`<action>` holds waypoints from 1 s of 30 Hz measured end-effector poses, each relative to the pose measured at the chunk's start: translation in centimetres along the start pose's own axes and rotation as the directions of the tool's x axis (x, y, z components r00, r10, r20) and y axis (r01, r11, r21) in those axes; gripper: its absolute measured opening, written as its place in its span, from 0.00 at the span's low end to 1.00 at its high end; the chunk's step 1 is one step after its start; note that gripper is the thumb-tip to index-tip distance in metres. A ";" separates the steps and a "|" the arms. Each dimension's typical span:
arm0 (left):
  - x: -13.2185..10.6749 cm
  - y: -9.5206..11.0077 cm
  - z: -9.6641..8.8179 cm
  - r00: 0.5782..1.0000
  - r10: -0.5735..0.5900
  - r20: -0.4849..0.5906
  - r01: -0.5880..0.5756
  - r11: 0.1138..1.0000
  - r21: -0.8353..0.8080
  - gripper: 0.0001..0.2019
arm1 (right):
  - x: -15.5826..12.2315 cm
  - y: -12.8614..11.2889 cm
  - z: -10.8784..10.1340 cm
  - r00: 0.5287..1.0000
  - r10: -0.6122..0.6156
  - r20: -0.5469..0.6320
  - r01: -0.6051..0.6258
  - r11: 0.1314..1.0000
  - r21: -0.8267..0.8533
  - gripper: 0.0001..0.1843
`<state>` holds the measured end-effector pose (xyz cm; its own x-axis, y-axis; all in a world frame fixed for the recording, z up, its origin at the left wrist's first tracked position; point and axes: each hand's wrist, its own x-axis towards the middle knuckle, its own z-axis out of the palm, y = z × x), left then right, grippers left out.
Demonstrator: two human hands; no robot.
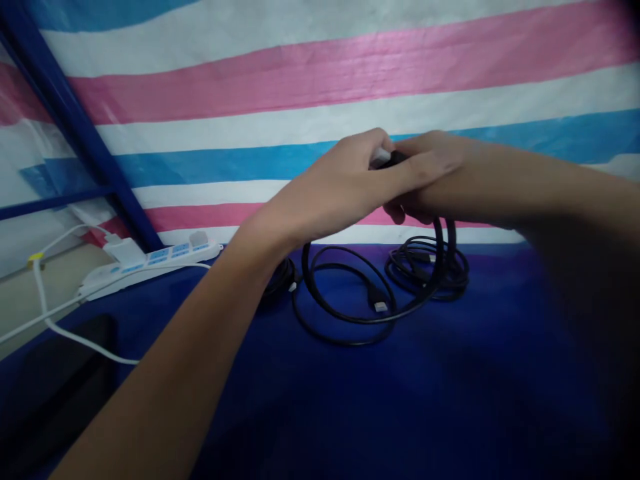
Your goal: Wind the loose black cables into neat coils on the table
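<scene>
Meeting over the far side of the blue table [400, 400], the left hand [345, 180] and the right hand [443, 190] were closed on a black cable [360, 321], the left thumb laid across toward the right hand and a pale plug [381, 157] showing between them; the hidden fingertips could not be made out. The cable's loop hung below, in front of a second cable [375, 295], with a coil [423, 277] on the right and another coil [283, 280] partly behind the left forearm [220, 300]. Beyond them the table's far edge ran close to the striped sheet [350, 67], leaving little room there, while the table spread wide toward the person. On the left, a white power strip [165, 262] with a plugged-in charger [127, 252] and white cords [40, 287] bounded the space, near a dark object [75, 367] whose kind was unclear. A blue frame post [77, 120] slanted up beside the sheet.
</scene>
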<state>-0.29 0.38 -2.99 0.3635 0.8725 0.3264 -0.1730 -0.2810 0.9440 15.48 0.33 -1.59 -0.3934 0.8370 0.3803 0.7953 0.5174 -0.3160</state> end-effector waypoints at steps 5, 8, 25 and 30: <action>-0.5 0.6 0.6 0.908 0.305 0.288 -0.394 0.856 0.335 0.08 | -0.2 -0.5 -0.4 0.985 -0.127 -0.114 0.132 0.991 0.036 0.07; -0.1 1.2 -0.1 0.931 0.323 0.169 -0.364 0.851 0.379 0.09 | -0.5 0.0 -1.3 0.996 -0.072 -0.051 0.074 0.997 0.036 0.13; 1.0 -1.2 -1.1 0.990 -0.045 0.136 0.003 0.955 0.296 0.04 | 0.1 -0.5 0.9 0.994 -0.070 -0.079 0.077 0.993 0.086 0.27; 1.7 -1.0 -1.6 0.984 0.102 -0.149 -0.103 0.995 -0.002 0.05 | 0.8 0.8 1.4 0.969 0.102 -0.226 0.048 0.817 0.575 0.19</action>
<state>-0.99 2.82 -3.49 0.2034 0.8893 0.4096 -0.2115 -0.3685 0.9052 15.16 1.63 -2.71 -0.1957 0.8236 0.5323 0.3656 0.5650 -0.7397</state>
